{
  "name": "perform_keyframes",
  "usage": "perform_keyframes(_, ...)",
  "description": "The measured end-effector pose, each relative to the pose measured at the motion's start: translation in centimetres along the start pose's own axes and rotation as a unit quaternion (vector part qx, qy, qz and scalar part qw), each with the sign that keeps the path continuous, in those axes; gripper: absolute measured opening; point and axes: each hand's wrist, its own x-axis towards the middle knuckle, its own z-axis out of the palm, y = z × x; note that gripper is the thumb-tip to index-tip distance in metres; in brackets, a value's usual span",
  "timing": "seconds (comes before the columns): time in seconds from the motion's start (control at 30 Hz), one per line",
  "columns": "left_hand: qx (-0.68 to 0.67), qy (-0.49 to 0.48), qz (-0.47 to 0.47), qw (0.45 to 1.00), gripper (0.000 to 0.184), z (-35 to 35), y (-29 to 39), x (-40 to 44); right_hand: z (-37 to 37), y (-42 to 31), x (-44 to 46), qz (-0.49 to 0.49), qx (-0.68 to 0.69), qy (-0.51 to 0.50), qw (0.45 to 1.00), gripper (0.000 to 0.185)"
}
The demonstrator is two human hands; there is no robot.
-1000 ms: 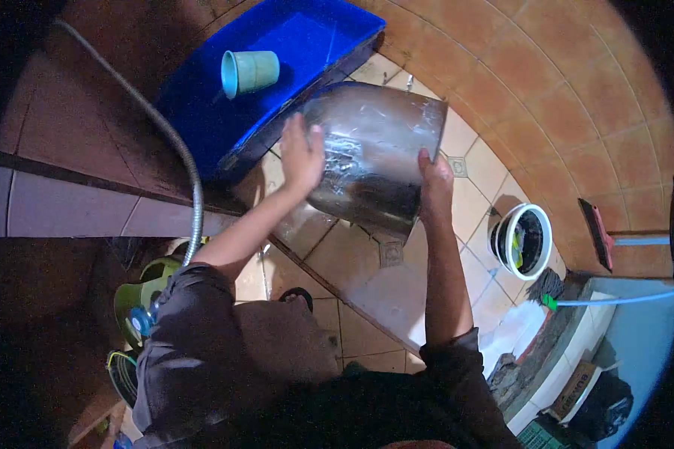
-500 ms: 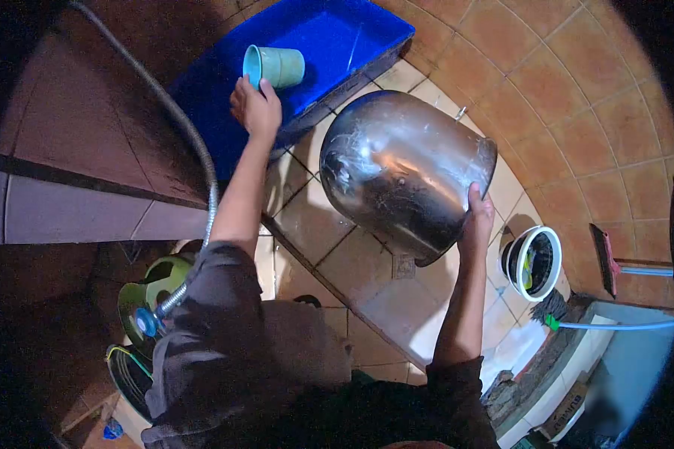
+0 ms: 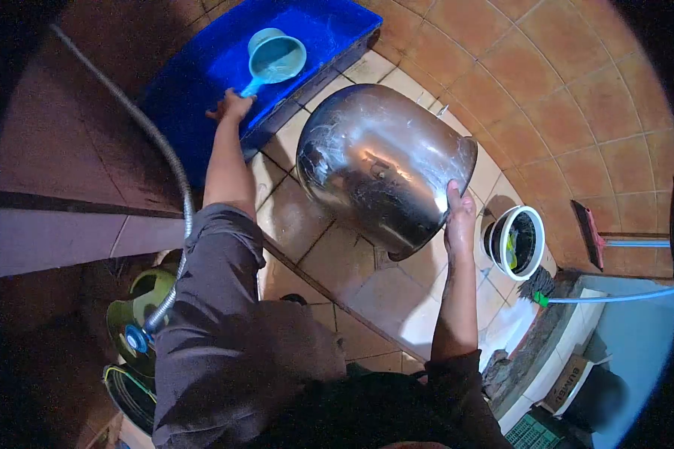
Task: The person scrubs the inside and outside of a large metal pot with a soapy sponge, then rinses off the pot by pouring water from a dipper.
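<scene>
A large shiny metal pot (image 3: 382, 168) lies tilted on its side above the tiled floor, its rounded base toward the left and its rim toward the right. White streaks mark its surface. My right hand (image 3: 459, 213) grips the rim at the lower right, thumb on the outer side. My left hand (image 3: 234, 106) is closed on the handle of a light blue-green dipper (image 3: 277, 58) at the blue basin. The dipper's mouth faces up toward me, and what looks like water shows inside it.
The blue basin (image 3: 202, 82) stands at the upper left, near a flexible metal hose (image 3: 153, 135). A white-rimmed bucket (image 3: 520, 243), a mop head (image 3: 537, 286) and a red squeegee (image 3: 589, 233) are at the right. A green gas cylinder (image 3: 127, 322) stands at the lower left.
My left hand has left the pot, reached to the basin and taken hold of the dipper, which has turned upright. The pot has rotated, with my right hand still on its rim.
</scene>
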Motion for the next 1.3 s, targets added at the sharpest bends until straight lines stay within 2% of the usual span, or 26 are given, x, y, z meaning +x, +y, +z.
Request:
perform_keyframes(0.03, 0.012, 0.001, 0.039, 0.999, 0.081, 1.2, -0.6, 0.9, 0.0, -0.2, -0.3, 0.003, -0.007, -0.003, 1.0, 0.04)
perform_keyframes(0.13, -0.026, -0.206, 0.145, 0.967, 0.072, 3.6, -1.2, 4.8, -0.2, -0.3, -0.4, 0.009, -0.019, -0.007, 1.0, 0.04)
perform_keyframes(0.17, -0.011, -0.128, 0.193, 0.973, 0.055, 4.5, -1.1, 4.6, -0.1, -0.3, -0.4, 0.009, -0.02, -0.007, 1.0, 0.039)
perform_keyframes(0.27, 0.069, 0.06, 0.201, 0.975, 0.039, 2.0, 0.6, 0.7, 0.1, -0.7, -0.4, 0.021, -0.088, 0.055, 0.994, 0.037)
perform_keyframes(0.3, 0.108, 0.083, 0.207, 0.969, 0.028, 0.5, 1.7, -0.8, 0.2, -0.8, -0.5, 0.019, -0.121, 0.084, 0.989, 0.037)
perform_keyframes(0.37, 0.152, 0.072, 0.226, 0.959, 0.027, 0.1, 2.5, -2.6, 0.5, -0.9, -0.6, -0.009, -0.214, 0.165, 0.963, 0.035)
perform_keyframes(0.4, 0.175, 0.068, 0.236, 0.954, 0.027, 0.0, 3.1, -3.2, 1.0, -1.2, -0.6, -0.126, -0.291, 0.242, 0.917, 0.034)
perform_keyframes(0.43, 0.206, 0.056, 0.229, 0.95, 0.03, 0.0, 4.0, -3.9, 1.9, -2.0, -0.6, -0.238, -0.36, 0.313, 0.846, 0.034)
perform_keyframes(0.47, 0.209, 0.015, 0.214, 0.954, 0.036, -0.4, 4.8, -4.2, 2.9, -3.0, -0.6, -0.343, -0.419, 0.375, 0.752, 0.033)
perform_keyframes(0.5, 0.189, -0.011, 0.234, 0.954, 0.038, -0.4, 4.5, -3.6, 4.3, -4.6, -0.8, -0.38, -0.393, 0.371, 0.75, 0.029)
perform_keyframes(0.53, 0.168, -0.036, 0.256, 0.951, 0.041, -0.7, 4.4, -3.1, 5.3, -5.2, -0.6, -0.349, -0.359, 0.3, 0.812, 0.028)
perform_keyframes(0.6, 0.056, 0.025, 0.246, 0.967, 0.045, -1.2, 4.1, -3.0, 6.5, -6.2, 0.6, -0.278, -0.28, 0.153, 0.906, 0.026)
perform_keyframes(0.63, -0.002, 0.054, 0.24, 0.969, 0.047, -1.8, 4.4, -4.1, 6.8, -6.2, 2.0, -0.231, -0.262, 0.069, 0.934, 0.025)
perform_keyframes(0.67, -0.063, 0.01, 0.209, 0.976, 0.048, -2.7, 4.4, -5.0, 7.1, -5.6, 3.7, -0.179, -0.242, -0.015, 0.953, 0.024)
perform_keyframes(0.73, -0.183, -0.08, 0.142, 0.97, 0.049, -6.5, 4.8, -8.7, 8.6, -3.9, 7.6, -0.149, -0.417, -0.038, 0.896, 0.032)
perform_keyframes(0.77, -0.191, 0.011, 0.232, 0.954, 0.048, -5.8, 4.2, -8.8, 9.4, -3.5, 8.2, -0.194, -0.467, -0.029, 0.862, 0.036)
perform_keyframes(0.83, -0.207, 0.023, 0.277, 0.938, 0.046, -8.3, 5.0, -12.7, 10.7, -3.1, 8.8, -0.28, -0.559, -0.013, 0.78, 0.044)
perform_keyframes(0.93, -0.188, 0.03, 0.327, 0.926, 0.044, -11.0, 6.1, -16.3, 11.5, -3.3, 10.5, -0.227, -0.594, -0.056, 0.77, 0.054)
perform_keyframes(1.07, -0.135, 0.06, 0.386, 0.911, 0.042, -12.2, 7.7, -20.4, 11.7, -3.3, 11.4, -0.201, -0.607, -0.071, 0.766, 0.058)
perform_keyframes(1.13, -0.148, 0.027, 0.415, 0.898, 0.041, -11.8, 8.5, -21.7, 11.8, -4.2, 11.1, -0.188, -0.61, -0.078, 0.766, 0.059)
perform_keyframes(1.23, -0.095, 0.028, 0.447, 0.889, 0.04, -11.1, 9.8, -23.3, 12.0, -5.5, 10.7, -0.194, -0.67, -0.066, 0.713, 0.059)
perform_keyframes(1.3, -0.075, 0.028, 0.459, 0.885, 0.041, -10.8, 10.2, -24.2, 11.9, -6.6, 10.0, -0.17, -0.664, -0.089, 0.723, 0.058)
